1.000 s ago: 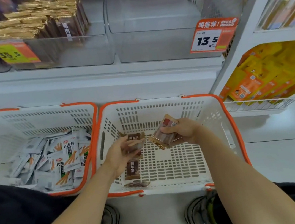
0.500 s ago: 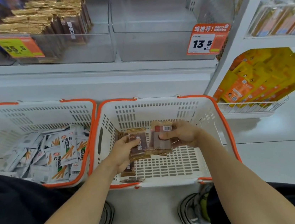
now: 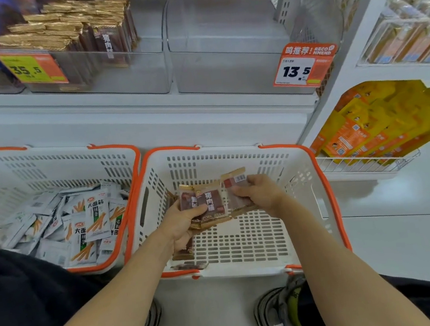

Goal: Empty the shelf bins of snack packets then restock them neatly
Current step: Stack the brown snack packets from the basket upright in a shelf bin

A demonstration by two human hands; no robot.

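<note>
Above the right-hand white basket, both hands meet over a small fan of brown pork jerky packets. At the fan's left edge the left hand grips the packets, thumb laid across their fronts and fingers curled beneath; at the fan's right edge the right hand pinches a packet turned back-side out, its barcode label showing. Under the fan, two more brown packets lie on the basket's slotted floor near its front left corner. Just left of that basket — rims touching — a second white basket holds a loose heap of white snack packets. Behind and above the baskets sit two clear shelf bins: the one directly behind the right-hand basket, the empty bin, carries an orange price tag, while the bin left of it holds upright rows of gold-edged brown packets.
</note>
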